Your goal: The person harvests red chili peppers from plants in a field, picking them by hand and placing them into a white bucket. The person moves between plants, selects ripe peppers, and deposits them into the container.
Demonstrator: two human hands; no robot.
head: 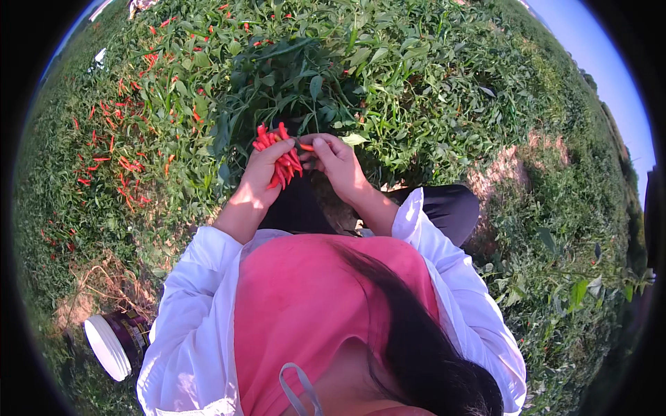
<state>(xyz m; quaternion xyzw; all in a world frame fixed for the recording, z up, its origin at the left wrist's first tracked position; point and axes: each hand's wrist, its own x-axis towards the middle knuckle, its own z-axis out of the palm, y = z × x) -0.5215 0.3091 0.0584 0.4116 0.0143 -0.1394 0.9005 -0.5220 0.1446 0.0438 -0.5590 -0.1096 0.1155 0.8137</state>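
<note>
A bunch of red chili peppers point(285, 167) is clasped in my left hand point(258, 170), their tips and stem ends sticking out on both sides of the thumb. Close beside it, my right hand point(341, 165) pinches a single orange-red chili pepper point(307, 147) between thumb and fingers. Both hands are in front of my chest, over my dark-trousered leg point(299, 205). Just beyond them stands a shaded green pepper plant point(291, 73). Some fingertips of my right hand are in shadow and hard to make out.
Dense pepper plants spread ahead and to both sides, with many red chili peppers point(127, 164) showing at the left. A dark plastic bucket point(122, 335) with a white rim is by my left elbow. Dry bare soil point(502, 174) shows at the right.
</note>
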